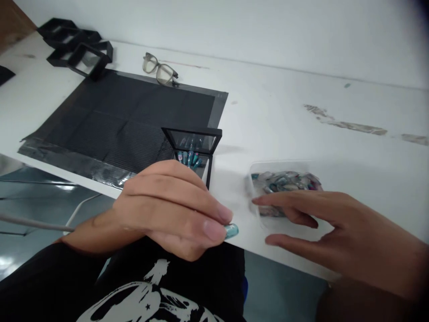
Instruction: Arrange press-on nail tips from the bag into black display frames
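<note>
Fingertips of the left hand [167,208] pinch a small glossy teal press-on nail [231,230], its long axis running roughly left to right, with the free end poking out to the right past the thumb and forefinger. It sits just over the near edge of the white table [301,129], close to the body. Directly behind that hand stands an open black-framed display box with a clear lid [193,143], more teal nails fanned inside it (the hand hides the box's lower part). The right hand [335,232] lies to the right with fingers spread and loosely extended, holding nothing; its forefinger reaches to the near rim of a shallow clear plastic tray of mixed nails [284,185]. The left hand is the nearer one to the box, the right to the tray. Farther back lie a black mat [117,116], grey-framed glasses [160,69] and spare black frames [75,44].
</note>
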`<control>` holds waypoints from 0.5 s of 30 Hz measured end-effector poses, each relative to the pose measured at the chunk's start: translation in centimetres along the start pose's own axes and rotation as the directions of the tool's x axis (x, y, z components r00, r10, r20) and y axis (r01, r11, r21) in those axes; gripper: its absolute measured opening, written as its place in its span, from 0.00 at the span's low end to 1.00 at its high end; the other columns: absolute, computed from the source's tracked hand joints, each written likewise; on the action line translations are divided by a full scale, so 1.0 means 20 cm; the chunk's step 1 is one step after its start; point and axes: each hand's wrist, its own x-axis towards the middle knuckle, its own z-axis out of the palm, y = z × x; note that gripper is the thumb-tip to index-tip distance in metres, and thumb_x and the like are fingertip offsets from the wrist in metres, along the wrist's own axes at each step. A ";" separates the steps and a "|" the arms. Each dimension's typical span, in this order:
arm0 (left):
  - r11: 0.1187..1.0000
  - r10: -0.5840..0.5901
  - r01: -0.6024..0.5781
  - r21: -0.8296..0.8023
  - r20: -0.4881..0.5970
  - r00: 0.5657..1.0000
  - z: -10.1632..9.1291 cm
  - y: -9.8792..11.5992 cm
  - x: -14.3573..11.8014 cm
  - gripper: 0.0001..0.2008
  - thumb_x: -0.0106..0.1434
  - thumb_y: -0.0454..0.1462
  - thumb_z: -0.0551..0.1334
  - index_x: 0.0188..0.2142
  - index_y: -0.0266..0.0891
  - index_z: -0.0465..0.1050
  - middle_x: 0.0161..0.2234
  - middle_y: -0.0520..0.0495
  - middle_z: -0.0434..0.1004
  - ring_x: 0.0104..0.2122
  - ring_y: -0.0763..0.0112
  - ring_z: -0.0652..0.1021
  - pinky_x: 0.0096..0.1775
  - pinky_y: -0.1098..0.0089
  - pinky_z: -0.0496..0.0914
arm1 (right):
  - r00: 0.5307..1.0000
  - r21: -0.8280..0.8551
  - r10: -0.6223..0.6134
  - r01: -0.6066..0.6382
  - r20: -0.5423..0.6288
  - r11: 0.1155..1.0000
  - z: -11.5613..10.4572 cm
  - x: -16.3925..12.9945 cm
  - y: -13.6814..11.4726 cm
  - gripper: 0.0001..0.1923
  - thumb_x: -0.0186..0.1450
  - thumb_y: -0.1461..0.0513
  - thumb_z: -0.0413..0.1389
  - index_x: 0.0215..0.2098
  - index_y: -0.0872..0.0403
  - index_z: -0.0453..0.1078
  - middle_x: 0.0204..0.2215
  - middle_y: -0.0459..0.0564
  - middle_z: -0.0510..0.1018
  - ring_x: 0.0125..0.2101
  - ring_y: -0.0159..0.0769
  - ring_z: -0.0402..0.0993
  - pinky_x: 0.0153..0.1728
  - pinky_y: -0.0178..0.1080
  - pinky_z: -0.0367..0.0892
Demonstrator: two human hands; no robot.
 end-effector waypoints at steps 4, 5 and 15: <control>0.954 0.284 -0.298 -0.014 -0.269 0.920 0.01 0.03 0.08 0.10 0.64 0.34 0.64 0.27 0.46 0.69 0.27 0.61 0.81 0.20 0.83 0.77 0.27 0.83 0.79 | 0.988 -0.087 0.067 -0.080 -0.139 0.993 0.00 0.03 0.05 0.16 0.64 0.51 0.62 0.49 0.43 0.77 0.19 0.38 0.66 0.17 0.25 0.61 0.18 0.31 0.60; 0.952 0.295 -0.306 0.002 -0.272 0.916 0.02 0.03 0.09 0.10 0.64 0.33 0.64 0.26 0.45 0.69 0.28 0.62 0.81 0.20 0.83 0.77 0.27 0.83 0.79 | 0.975 -0.125 0.105 -0.132 -0.196 0.983 -0.01 0.03 0.07 0.15 0.64 0.51 0.62 0.47 0.44 0.77 0.19 0.38 0.66 0.16 0.25 0.60 0.18 0.31 0.59; 0.962 0.241 -0.269 -0.034 -0.349 0.906 0.05 0.03 0.08 0.06 0.64 0.38 0.64 0.30 0.47 0.69 0.19 0.64 0.74 0.14 0.84 0.72 0.24 0.83 0.77 | 0.805 -0.262 0.156 -0.360 -0.573 0.895 -0.02 0.04 0.08 0.09 0.63 0.55 0.64 0.41 0.48 0.77 0.23 0.42 0.68 0.21 0.28 0.64 0.26 0.35 0.61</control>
